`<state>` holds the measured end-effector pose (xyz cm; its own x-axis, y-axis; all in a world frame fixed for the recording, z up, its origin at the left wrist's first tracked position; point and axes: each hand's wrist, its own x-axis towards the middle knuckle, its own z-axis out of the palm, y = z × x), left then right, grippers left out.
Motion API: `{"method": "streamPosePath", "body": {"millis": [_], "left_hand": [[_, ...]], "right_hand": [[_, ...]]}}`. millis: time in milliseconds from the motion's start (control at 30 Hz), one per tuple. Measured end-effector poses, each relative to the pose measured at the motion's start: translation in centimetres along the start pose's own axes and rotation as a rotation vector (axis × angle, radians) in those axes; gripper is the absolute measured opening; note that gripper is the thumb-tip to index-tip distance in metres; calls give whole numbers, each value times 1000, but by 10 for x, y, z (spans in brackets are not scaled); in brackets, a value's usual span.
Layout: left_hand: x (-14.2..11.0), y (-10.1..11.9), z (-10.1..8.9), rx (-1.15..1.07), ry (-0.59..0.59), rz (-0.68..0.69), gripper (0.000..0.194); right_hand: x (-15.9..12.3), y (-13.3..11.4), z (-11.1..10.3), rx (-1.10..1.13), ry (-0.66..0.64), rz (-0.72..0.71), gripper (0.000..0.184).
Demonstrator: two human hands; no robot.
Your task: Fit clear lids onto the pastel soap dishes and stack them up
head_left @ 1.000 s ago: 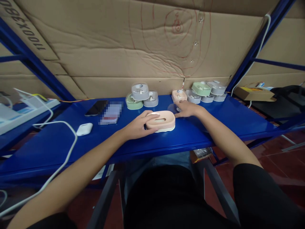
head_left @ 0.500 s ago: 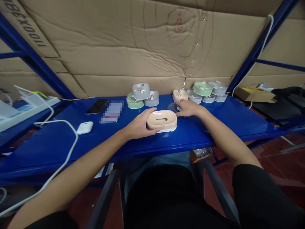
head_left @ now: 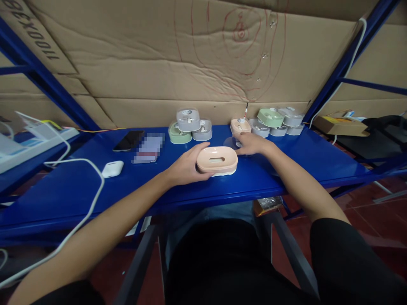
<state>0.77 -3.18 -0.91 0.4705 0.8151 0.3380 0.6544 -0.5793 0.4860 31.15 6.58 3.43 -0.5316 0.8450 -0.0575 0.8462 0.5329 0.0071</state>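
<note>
My left hand is closed around the left end of a peach oval soap dish, thumb at the near side and fingers behind. The dish has a slot in its middle, faces up and shows no lid on it. To its right, my right hand grips a clear plastic lid with a round sticker, low over the table. Part of the lid is hidden by the fingers. Right behind that hand stands another peach soap dish with its clear lid on.
Lidded grey and green soap dishes are stacked at the back, with a second stack further right. On the left of the blue table lie a dark phone, a blurred-out phone, a white earbud case and a white cable.
The peach soap dish in my left hand has shifted very slightly to the right. My right hand stays at the clear lid.
</note>
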Motion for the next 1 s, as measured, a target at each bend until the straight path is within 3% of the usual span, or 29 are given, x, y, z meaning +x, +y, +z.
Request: {"method": "streamPosePath", "body": {"millis": [400, 533, 667, 800, 1000], "left_hand": [[2, 1, -1, -7, -40, -62, 106], [3, 4, -1, -5, -36, -71, 106], [4, 3, 0, -12, -33, -89, 107], [4, 0, 2, -35, -34, -88, 109], [5, -2, 5, -62, -56, -144, 110]], "right_hand": [[1, 1, 1, 12, -1, -6, 94], [0, 1, 1, 17, 37, 10, 90], [-1, -2, 1, 70, 215, 60, 90], [2, -11, 5, 253, 464, 5, 91], [11, -31, 23, 292, 600, -42, 97]]}}
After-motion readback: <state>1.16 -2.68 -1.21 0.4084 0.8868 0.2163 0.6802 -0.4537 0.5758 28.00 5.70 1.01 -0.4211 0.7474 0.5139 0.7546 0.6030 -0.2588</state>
